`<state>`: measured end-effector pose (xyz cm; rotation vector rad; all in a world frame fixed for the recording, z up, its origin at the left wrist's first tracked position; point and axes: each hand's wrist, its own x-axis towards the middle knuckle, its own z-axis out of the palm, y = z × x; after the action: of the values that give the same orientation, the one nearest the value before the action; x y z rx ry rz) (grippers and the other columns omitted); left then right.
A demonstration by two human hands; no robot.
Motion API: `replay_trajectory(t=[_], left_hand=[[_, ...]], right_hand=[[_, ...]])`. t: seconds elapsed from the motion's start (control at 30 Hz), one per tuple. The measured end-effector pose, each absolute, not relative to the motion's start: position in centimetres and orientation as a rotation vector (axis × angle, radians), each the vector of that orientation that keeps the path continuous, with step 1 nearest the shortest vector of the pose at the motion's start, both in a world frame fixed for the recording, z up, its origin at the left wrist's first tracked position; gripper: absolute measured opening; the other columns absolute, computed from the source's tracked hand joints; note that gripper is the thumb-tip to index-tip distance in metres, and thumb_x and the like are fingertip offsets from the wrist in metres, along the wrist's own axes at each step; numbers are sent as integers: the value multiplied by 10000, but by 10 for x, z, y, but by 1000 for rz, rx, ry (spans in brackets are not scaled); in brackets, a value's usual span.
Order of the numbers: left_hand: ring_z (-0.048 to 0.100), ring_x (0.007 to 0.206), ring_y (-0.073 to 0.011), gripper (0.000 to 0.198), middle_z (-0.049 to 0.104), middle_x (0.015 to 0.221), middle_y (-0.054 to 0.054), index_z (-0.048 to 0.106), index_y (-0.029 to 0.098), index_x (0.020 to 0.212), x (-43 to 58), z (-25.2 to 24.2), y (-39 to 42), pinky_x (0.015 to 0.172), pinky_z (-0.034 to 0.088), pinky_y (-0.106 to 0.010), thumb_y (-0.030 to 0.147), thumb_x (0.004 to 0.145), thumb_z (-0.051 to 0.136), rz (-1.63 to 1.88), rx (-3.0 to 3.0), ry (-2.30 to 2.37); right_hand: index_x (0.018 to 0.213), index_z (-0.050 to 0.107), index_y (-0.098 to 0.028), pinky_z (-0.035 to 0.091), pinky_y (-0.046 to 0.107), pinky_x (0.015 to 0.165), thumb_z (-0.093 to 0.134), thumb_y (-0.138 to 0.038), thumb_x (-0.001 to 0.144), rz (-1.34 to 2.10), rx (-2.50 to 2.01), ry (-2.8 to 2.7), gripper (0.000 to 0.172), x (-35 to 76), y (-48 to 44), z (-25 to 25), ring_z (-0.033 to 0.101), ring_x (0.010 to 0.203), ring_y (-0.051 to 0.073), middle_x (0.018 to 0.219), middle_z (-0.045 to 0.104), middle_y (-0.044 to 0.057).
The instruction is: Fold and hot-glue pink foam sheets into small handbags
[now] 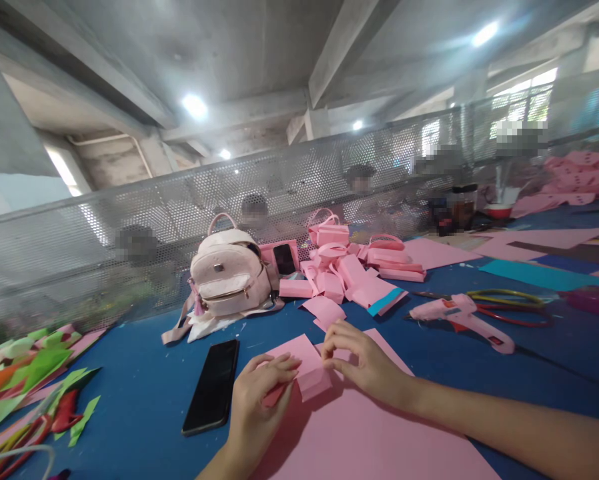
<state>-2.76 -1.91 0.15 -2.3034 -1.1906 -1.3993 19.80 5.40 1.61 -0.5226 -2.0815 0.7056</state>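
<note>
A folded piece of pink paper (312, 381) stands over a large flat pink sheet (374, 437) at the front of the table. My left hand (263, 393) grips its left side, with fingers over the top and the thumb below. Close to the right edge of the folded piece, my right hand (362, 363) has its fingers curled and thumb and forefinger together. Whatever may be between those fingertips is too small to tell. A black phone (212, 387) lies just left of my left hand.
Behind the hands are a white backpack (229, 273) and a pile of folded pink paper pieces (339, 267). A pink glue gun (462, 317) lies to the right, by yellow- and red-handled scissors (509, 303). Green and orange scraps (34, 367) lie left; a perforated metal screen (179, 207) runs behind.
</note>
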Motion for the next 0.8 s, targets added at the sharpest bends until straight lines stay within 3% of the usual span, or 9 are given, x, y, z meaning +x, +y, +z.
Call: replay_trajectory(t=[0.23,0.8], left_hand=[[739,928,-192,168,789,974,23,699,273,879,-28,4,-21,829,567,-348,121,858,629,-1504,-2272,-1375],[743,899,-207,175,794,949,-9,718,256,844,-25,9,-22,791,616,-361,126,847,601,-1531,-2258,-1416]], right_hand=[[835,580,-223,391,307,840,533,-263,993,562,-461,-2131,170,201,58,17,535,886,175,889,579,5],[853,446,-222,391,298,704,333,-326,1045,609,-585,-2067,246,200,57,14,459,756,167,842,510,7]])
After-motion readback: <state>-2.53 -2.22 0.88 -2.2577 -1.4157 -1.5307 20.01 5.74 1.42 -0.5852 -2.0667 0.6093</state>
